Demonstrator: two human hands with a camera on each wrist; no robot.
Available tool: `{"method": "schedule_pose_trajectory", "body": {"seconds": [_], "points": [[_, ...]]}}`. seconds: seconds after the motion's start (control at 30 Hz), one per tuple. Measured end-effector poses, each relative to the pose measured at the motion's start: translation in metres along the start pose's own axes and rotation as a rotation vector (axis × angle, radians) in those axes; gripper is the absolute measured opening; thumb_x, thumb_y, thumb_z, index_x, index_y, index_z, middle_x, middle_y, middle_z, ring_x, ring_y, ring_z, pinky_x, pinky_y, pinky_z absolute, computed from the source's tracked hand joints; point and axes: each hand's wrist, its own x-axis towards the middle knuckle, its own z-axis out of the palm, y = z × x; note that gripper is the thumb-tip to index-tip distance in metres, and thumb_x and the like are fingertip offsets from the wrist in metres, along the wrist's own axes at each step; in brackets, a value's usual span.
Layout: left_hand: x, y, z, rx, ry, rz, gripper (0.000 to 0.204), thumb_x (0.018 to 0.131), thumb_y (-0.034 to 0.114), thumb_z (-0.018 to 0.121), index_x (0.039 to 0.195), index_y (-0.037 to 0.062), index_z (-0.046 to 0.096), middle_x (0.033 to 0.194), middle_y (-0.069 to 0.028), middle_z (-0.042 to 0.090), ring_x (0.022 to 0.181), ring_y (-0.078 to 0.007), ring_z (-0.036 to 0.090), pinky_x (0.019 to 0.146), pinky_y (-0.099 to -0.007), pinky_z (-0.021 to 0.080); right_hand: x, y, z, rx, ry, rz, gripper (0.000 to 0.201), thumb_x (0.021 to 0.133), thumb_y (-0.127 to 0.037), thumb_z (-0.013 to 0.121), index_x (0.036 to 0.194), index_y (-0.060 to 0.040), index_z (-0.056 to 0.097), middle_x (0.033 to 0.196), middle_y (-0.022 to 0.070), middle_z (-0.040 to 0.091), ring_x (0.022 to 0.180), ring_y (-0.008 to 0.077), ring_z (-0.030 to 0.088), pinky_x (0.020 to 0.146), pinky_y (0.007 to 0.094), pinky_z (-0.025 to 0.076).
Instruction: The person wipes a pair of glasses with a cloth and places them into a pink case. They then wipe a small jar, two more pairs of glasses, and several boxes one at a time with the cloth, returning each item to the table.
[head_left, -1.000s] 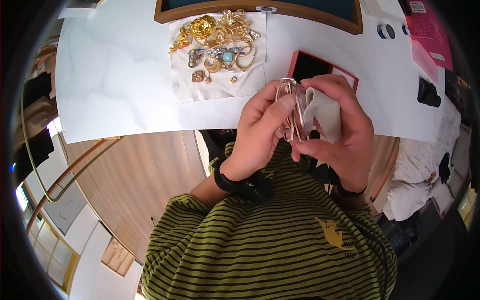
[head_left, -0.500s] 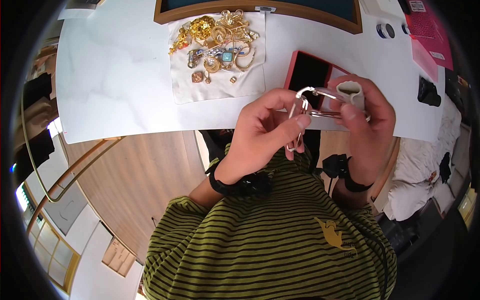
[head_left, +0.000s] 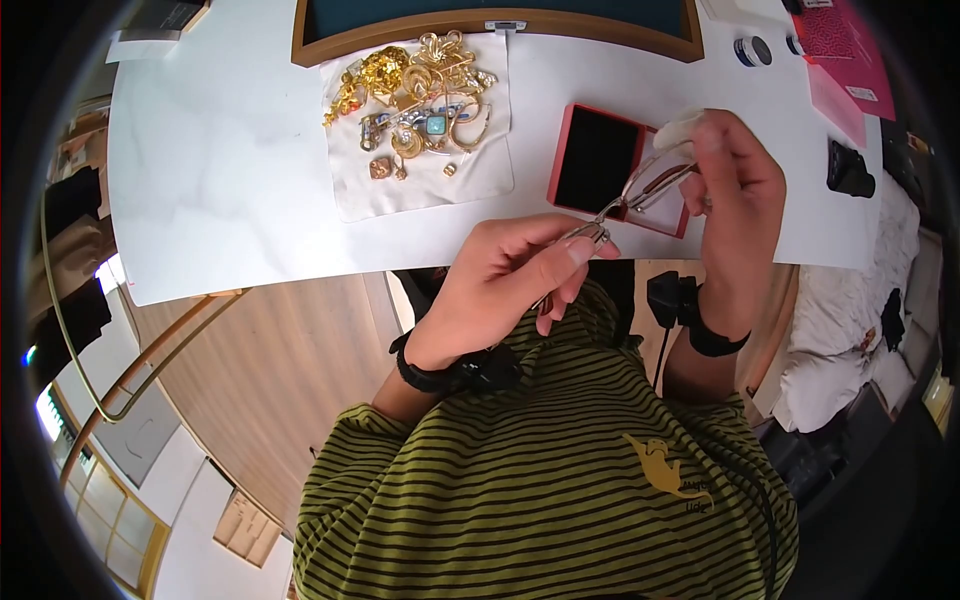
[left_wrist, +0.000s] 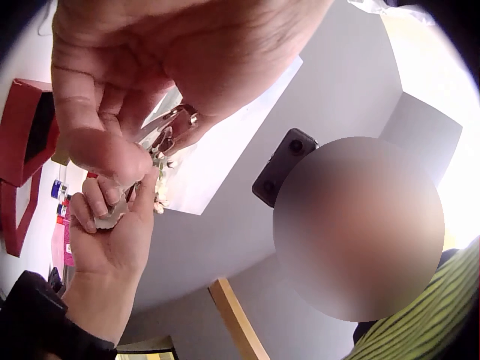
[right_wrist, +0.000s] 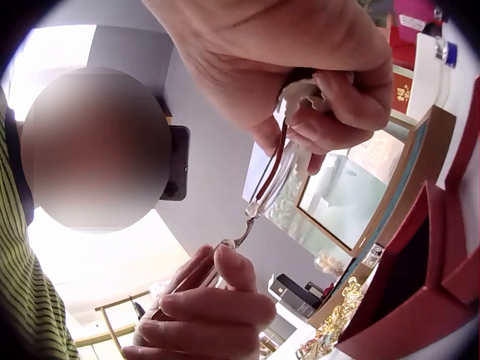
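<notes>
My left hand (head_left: 505, 280) pinches one side of a pair of thin-rimmed eyeglasses (head_left: 622, 202) between thumb and fingers, near the table's front edge. Up and to the right of it, my right hand (head_left: 740, 185) grips the other side through a small off-white cloth (head_left: 678, 132). In the right wrist view the cloth (right_wrist: 301, 91) is bunched in the curled fingers, and the glasses' metal bridge (right_wrist: 250, 211) spans between both hands. The fingers hide much of the lenses. Beneath the glasses lies an open red box (head_left: 560, 160) with a black lining.
Gold jewellery (head_left: 385, 72) and a turquoise-stone piece (head_left: 436, 124) lie heaped on a white cloth (head_left: 430, 195) at the left. A wooden case (head_left: 600, 38) stands at the back. To the right are a small jar (head_left: 752, 52), a black item (head_left: 850, 174) and pink packaging (head_left: 860, 60).
The glasses have been turned and stretched out between the hands. My right hand has moved up and away from the left, with the cloth still in it. The head view has shifted slightly.
</notes>
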Motion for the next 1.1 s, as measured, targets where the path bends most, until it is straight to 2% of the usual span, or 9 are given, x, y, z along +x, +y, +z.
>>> {"method": "schedule_pose_trajectory", "body": {"seconds": [0.1,0.17,0.33,0.43,0.5,0.6,0.83,0.9,1.1], "points": [[0.001,0.0,0.0,-0.014,0.012,0.008,0.035,0.098,0.023,0.045,0.104,-0.0074,0.061,0.058,-0.0016,0.05,0.047,-0.0075,0.049,0.043,-0.0201,0.041,0.001,0.0,0.003,0.114,0.273,-0.145,0.018,0.091,-0.017,0.061,0.097,0.0008,0.062,0.067,-0.0026,0.053,0.051,0.0022,0.037,0.045,0.0183,0.027],[0.001,0.0,-0.001,-0.013,0.017,0.012,0.035,0.098,0.024,0.046,0.104,-0.0075,0.061,0.058,-0.0016,0.05,0.047,-0.0075,0.048,0.043,-0.0201,0.041,0.0,0.006,-0.008,0.155,0.283,-0.25,0.016,0.094,-0.012,0.055,0.099,0.0021,0.061,0.078,0.002,0.058,0.054,0.0039,0.039,0.047,0.0177,0.029],[0.002,0.0,-0.002,-0.031,0.032,0.018,0.036,0.098,0.025,0.047,0.103,-0.0077,0.061,0.058,-0.0016,0.049,0.045,-0.0074,0.046,0.042,-0.0203,0.038,0.004,-0.003,-0.023,-0.237,-0.034,-0.758,0.021,0.087,-0.009,0.061,0.104,0.0032,0.061,0.093,0.0084,0.06,0.066,0.0086,0.047,0.058,0.0199,0.038],[0.002,0.001,-0.001,-0.036,0.026,0.022,0.036,0.097,0.025,0.048,0.103,-0.0077,0.061,0.058,-0.0017,0.049,0.045,-0.0072,0.045,0.042,-0.0203,0.038,0.0,-0.005,-0.016,-0.447,-0.175,-0.757,0.036,0.077,-0.005,0.069,0.111,0.0017,0.06,0.097,0.0058,0.06,0.076,0.0088,0.05,0.065,0.0204,0.04],[0.001,0.001,-0.001,-0.036,0.02,0.021,0.036,0.097,0.025,0.048,0.103,-0.0078,0.061,0.058,-0.0018,0.049,0.045,-0.0072,0.045,0.042,-0.0203,0.038,-0.003,-0.001,-0.005,-0.181,-0.024,-0.47,0.042,0.071,-0.002,0.074,0.111,0.0003,0.061,0.098,0.0031,0.059,0.081,0.0071,0.052,0.062,0.0194,0.038],[0.001,0.002,-0.001,-0.043,0.0,0.011,0.036,0.097,0.025,0.048,0.102,-0.0079,0.061,0.058,-0.002,0.05,0.044,-0.0072,0.045,0.041,-0.0202,0.038,-0.004,0.004,0.002,0.053,-0.088,-0.229,0.048,0.067,0.0,0.076,0.113,-0.0019,0.061,0.098,0.0015,0.059,0.085,0.0057,0.053,0.061,0.0182,0.038],[0.001,0.002,-0.002,-0.084,0.029,-0.023,0.038,0.097,0.026,0.047,0.098,-0.0086,0.062,0.057,-0.0026,0.05,0.042,-0.0073,0.044,0.039,-0.0196,0.035,0.0,-0.002,-0.006,-0.223,-0.232,-0.404,0.037,0.065,0.001,0.075,0.101,-0.0079,0.068,0.099,0.0057,0.06,0.08,0.0103,0.057,0.061,0.0209,0.044],[0.001,0.002,-0.002,-0.074,0.034,-0.021,0.038,0.097,0.027,0.047,0.098,-0.0086,0.061,0.056,-0.0025,0.049,0.042,-0.0075,0.044,0.039,-0.0196,0.035,0.007,0.002,-0.009,-0.365,-0.282,-0.657,0.03,0.065,0.003,0.074,0.093,-0.0072,0.07,0.097,0.0085,0.06,0.081,0.014,0.059,0.062,0.0238,0.047],[0.001,0.003,-0.002,-0.1,0.044,-0.027,0.038,0.097,0.025,0.046,0.097,-0.0093,0.061,0.056,-0.0026,0.049,0.042,-0.0077,0.043,0.038,-0.0199,0.034,0.003,-0.005,-0.009,-0.346,-0.166,-0.619,0.022,0.067,0.006,0.069,0.089,-0.0004,0.067,0.096,0.012,0.06,0.086,0.0197,0.06,0.068,0.0256,0.048]]}}
